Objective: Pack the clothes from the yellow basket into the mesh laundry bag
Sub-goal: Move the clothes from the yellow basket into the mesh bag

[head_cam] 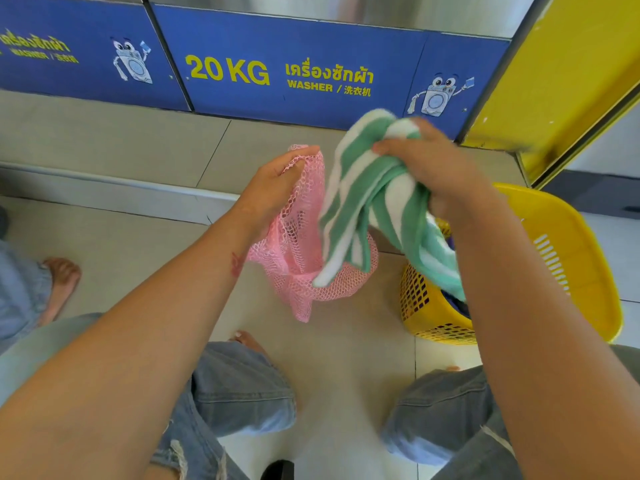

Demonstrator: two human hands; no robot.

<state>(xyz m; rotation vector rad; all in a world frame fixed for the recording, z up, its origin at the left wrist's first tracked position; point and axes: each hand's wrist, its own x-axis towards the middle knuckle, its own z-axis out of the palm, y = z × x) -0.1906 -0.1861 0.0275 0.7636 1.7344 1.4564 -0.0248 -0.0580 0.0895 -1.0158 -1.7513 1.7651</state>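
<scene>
— Head view first. Why pinched so high, that pink net mesh laundry bag [304, 258]?

— Held up by the rim in the left hand [277, 181], fingers closed on the top edge — probably to keep the mouth lifted and slack so cloth can drop in. Hangs free above the pale tiled floor [114, 140], just left of the yellow perforated plastic basket [554, 258].

— And the right hand [429, 168]?

— Clenched round a bunched green-and-white striped towel [367, 202], raised between basket and bag. One tail touching or just over the bag's mouth; the other trailing back into the basket, over darker clothes there.

— Gripped in a wad for what reason?

— Likely to shorten the length, so less to feed through a narrow opening.

— Progress?

— Early, by the look: bag limp and seemingly empty, basket not yet cleared.

— No other views.
</scene>
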